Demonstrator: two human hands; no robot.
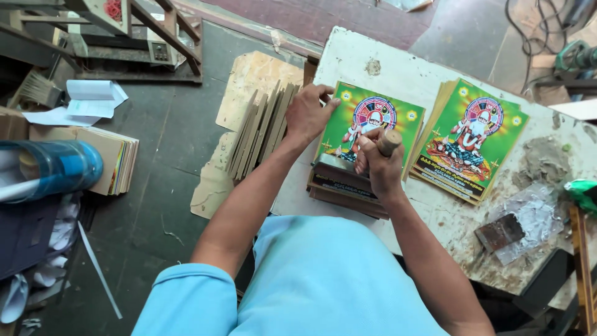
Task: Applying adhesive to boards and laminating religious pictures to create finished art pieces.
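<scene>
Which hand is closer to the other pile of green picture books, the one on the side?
The right hand, gripping a wooden handle, sits just beside the side pile of green books. The left hand presses the far edge of the middle stack, farther away.

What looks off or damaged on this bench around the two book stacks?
The white tabletop is chipped and stained, with crumbly debris near its right edge. Crumpled foil lies there under a metal scraper. The right book stack sits fanned, not squared.

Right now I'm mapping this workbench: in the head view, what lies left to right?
Blue roll → upright boards → left hand → right hand on a wooden handle → second green picture stack → metal scraper
</scene>
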